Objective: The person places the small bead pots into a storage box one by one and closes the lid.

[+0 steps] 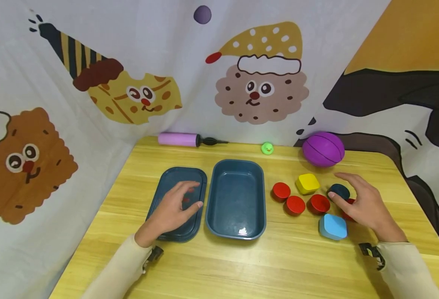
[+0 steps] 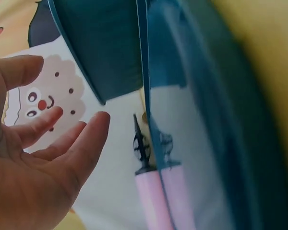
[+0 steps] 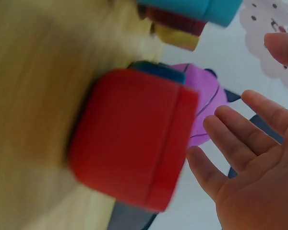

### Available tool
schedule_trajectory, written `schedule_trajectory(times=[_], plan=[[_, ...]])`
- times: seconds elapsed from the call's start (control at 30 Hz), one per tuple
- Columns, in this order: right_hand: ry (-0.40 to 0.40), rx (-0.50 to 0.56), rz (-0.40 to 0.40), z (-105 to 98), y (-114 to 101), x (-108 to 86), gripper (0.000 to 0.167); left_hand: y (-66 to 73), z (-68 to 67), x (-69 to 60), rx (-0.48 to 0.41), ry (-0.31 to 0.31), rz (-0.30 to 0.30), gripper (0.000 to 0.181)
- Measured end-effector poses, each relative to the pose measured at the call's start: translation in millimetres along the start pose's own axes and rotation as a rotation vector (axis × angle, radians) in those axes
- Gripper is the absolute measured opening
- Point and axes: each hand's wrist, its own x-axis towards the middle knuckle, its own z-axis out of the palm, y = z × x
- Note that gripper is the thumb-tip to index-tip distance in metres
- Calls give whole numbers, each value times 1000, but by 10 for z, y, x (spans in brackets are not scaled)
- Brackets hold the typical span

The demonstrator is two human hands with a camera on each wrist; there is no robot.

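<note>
Currently I see left hand (image 1: pixel 174 209) above blue lid (image 1: pixel 174 177), right hand (image 1: pixel 366 203) by dark round cup (image 1: pixel 340 190), both loosely spread; lid's long axis runs front-to-back.

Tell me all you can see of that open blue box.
The box is dark blue and looks plastic, a rounded rectangle with raised walls and a thin rim. It sits upright and open on the wooden table, between the left hand and the right hand, touching neither. Light glints inside its near end.
</note>
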Motion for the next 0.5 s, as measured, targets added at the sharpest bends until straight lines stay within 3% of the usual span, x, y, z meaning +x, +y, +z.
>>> schedule_trajectory(times=[0.2,0.5], plan=[[-48,31,82,36,165,-13,65,-15,104,8,-245,-56,-86,56],[-139,101,175,79,308,-28,67,2,224,38,-444,-146,-235,60]])
